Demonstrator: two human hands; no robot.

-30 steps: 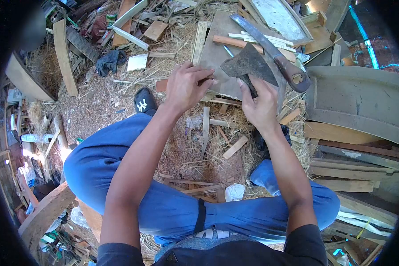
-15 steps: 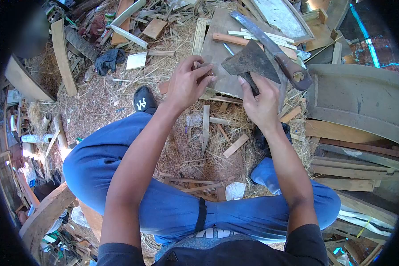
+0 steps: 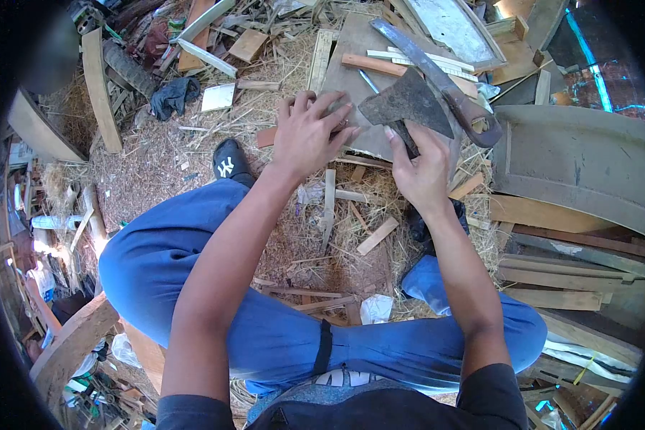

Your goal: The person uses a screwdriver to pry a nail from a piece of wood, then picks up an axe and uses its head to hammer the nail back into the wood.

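My right hand (image 3: 421,159) is wrapped round the short dark handle of a hatchet (image 3: 407,104), whose broad worn blade lies above the fingers. To its left, my left hand (image 3: 309,136) hovers over the near left edge of a grey board (image 3: 351,46), fingers spread and slightly bent, with nothing seen in them. A handsaw (image 3: 437,72) with a brown wooden handle lies on the right side of the board, just beyond the hatchet. Near the hatchet blade is a thin blue-and-silver tool (image 3: 369,81), partly hidden. A reddish wood strip (image 3: 373,64) rests across the board.
Straw and wood scraps cover the ground round my legs. A curved panel (image 3: 573,161) and stacked planks (image 3: 552,272) stand at the right. Curved wood pieces (image 3: 101,89) and a dark cloth (image 3: 173,97) are at the upper left. My sandalled foot (image 3: 231,161) is below the cloth.
The fingers of my left hand have spread wider, and that hand has moved slightly right. My right hand still holds the hatchet in nearly the same place.
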